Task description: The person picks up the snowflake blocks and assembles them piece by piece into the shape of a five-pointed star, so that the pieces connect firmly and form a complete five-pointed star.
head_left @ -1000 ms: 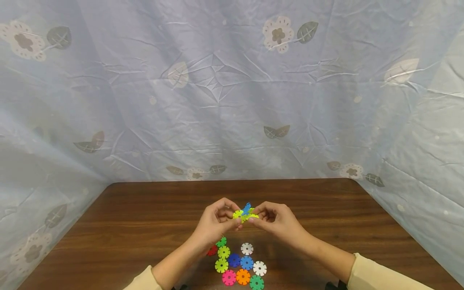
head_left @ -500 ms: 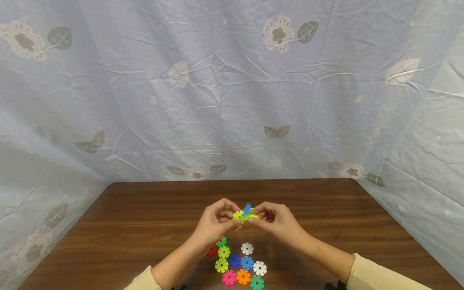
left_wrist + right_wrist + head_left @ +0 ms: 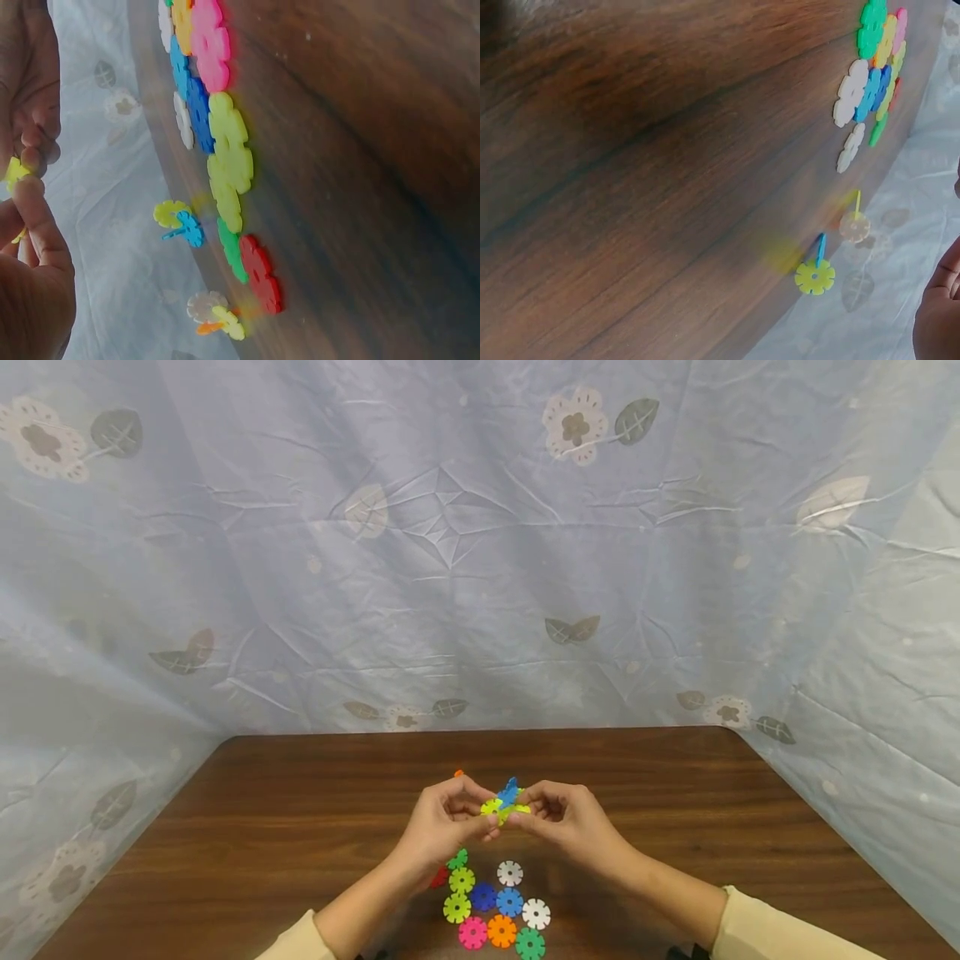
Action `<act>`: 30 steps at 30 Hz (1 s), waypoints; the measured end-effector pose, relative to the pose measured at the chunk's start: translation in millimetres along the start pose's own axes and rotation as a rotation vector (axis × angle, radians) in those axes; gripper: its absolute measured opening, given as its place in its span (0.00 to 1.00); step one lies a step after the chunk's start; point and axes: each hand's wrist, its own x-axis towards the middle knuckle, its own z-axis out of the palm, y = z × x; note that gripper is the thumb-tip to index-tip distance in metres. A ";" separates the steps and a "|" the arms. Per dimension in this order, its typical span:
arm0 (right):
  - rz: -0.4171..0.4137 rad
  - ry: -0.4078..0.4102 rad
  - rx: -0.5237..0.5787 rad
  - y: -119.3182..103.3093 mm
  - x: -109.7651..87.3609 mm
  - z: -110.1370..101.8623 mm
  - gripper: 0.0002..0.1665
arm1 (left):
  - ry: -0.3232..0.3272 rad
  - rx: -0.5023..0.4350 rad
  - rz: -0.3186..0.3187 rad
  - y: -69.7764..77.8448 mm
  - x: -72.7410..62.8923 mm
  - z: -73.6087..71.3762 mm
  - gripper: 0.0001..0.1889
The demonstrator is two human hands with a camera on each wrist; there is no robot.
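Note:
Between thumb and fingers my left hand (image 3: 446, 822) pinches a yellow-green notched snowflake disc (image 3: 491, 808). My right hand (image 3: 577, 822) pinches another yellow-green disc (image 3: 520, 810) right beside it. The two pieces meet or overlap at the fingertips; whether their slots are joined cannot be made out. In the left wrist view, fingers cover most of the held yellow disc (image 3: 16, 171). Just beyond the hands stands a joined blue and yellow-green disc pair (image 3: 184, 229), its blue disc (image 3: 509, 793) showing between the hands in the head view.
Loose discs lie flat nearer the body, among them pink (image 3: 472, 933), orange (image 3: 502, 931), green (image 3: 530, 944), white (image 3: 536, 913) and red (image 3: 261, 274). A joined white, orange and yellow cluster (image 3: 217, 319) stands farther off on the wooden table (image 3: 300, 793). Patterned cloth (image 3: 450, 610) surrounds the table.
Both hands stay nearly in place with their discs; the right hand's disc shifts slightly leftward. An orange edge now shows above the left hand in the head view.

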 end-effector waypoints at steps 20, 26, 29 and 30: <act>0.173 -0.074 0.070 -10.5 16.3 -15.7 0.18 | 0.038 0.416 0.237 12.9 13.5 1.3 0.11; 0.240 -0.124 0.048 -11.5 22.6 -27.9 0.20 | 0.048 0.832 0.423 17.6 17.5 5.6 0.16; 0.262 -0.132 0.051 -10.0 22.7 -32.0 0.20 | 0.043 0.986 0.471 19.0 18.6 11.4 0.17; 0.270 -0.129 0.048 -9.4 22.4 -33.4 0.21 | 0.043 1.027 0.479 19.5 19.6 13.6 0.17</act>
